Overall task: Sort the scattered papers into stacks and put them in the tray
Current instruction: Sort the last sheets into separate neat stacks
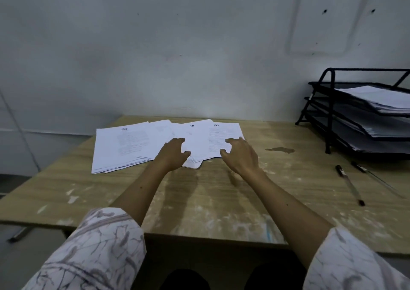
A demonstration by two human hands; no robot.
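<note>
Several white printed papers lie fanned and overlapping at the far middle of a wooden table. My left hand rests on the middle sheets with relaxed fingers. My right hand hovers at the right-hand sheets, fingers spread and slightly curled, touching the paper edge; it grips nothing. A black three-tier wire tray stands at the far right, with paper stacks lying in its tiers.
Two pens lie on the table in front of the tray. A dark stain marks the wood right of the papers. A pale wall rises directly behind the table. My knees show under the near edge.
</note>
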